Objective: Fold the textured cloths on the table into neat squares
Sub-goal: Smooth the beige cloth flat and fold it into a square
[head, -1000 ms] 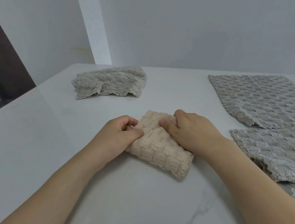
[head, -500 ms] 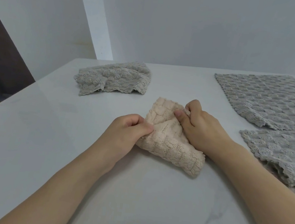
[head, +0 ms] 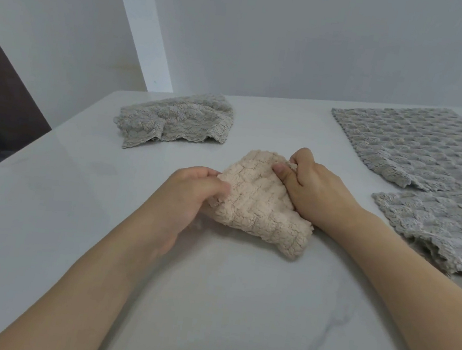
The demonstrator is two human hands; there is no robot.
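A beige textured cloth (head: 261,205) lies bunched and partly folded on the white table (head: 205,304), in the middle of the view. My left hand (head: 191,196) grips its left edge with curled fingers. On the far right corner of the cloth my right hand (head: 311,186) pinches the fabric between thumb and fingers. A grey cloth (head: 172,119) sits folded at the back left. Two more grey cloths lie at the right: one spread flat (head: 424,145), one rumpled (head: 447,232) nearer to me.
The table's left edge (head: 35,141) runs diagonally, with a dark doorway beyond it. White walls rise behind the table. Bare marble-veined tabletop stretches between my forearms and toward the front.
Both hands have shifted the beige cloth slightly away from me and reshaped it; my right hand has moved to its far right corner and pinches it there.
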